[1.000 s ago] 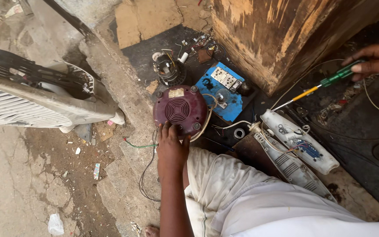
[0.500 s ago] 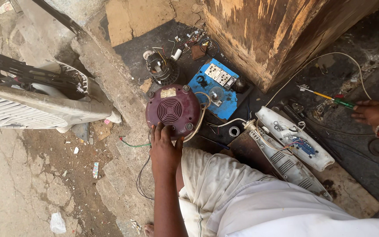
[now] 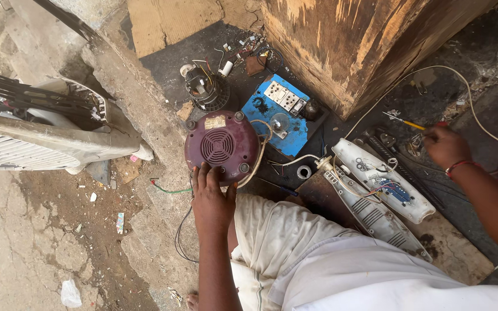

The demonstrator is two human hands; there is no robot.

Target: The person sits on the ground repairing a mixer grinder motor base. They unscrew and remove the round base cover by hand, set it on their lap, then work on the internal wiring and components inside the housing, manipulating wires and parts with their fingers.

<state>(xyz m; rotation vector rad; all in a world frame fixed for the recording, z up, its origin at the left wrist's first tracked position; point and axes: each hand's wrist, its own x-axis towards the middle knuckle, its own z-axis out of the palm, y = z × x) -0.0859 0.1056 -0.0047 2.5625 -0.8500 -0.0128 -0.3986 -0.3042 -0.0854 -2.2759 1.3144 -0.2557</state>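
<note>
dirty ground | round maroon vented motor (image 3: 221, 147) | left hand (image 3: 211, 198) flat on it | right hand (image 3: 446, 147) pinching screwdriver (image 3: 404, 122)

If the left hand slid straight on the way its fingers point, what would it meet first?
The left hand already touches the maroon motor housing at its near rim. Straight on it would push against that housing; beyond lies the small black motor, though depth is unclear.

Tight quarters around the maroon motor housing (image 3: 221, 147): hemmed in above by the small wound motor (image 3: 206, 92), on the right by the blue switch board (image 3: 282, 114), a cream cord looping between. Open ground only to the left, past the concrete ledge (image 3: 139, 109), though blocked further by the white fan grille (image 3: 36, 144). Wooden crate (image 3: 353, 46) walling off the top right; opened white casing (image 3: 384, 181) crowding the middle.
</note>
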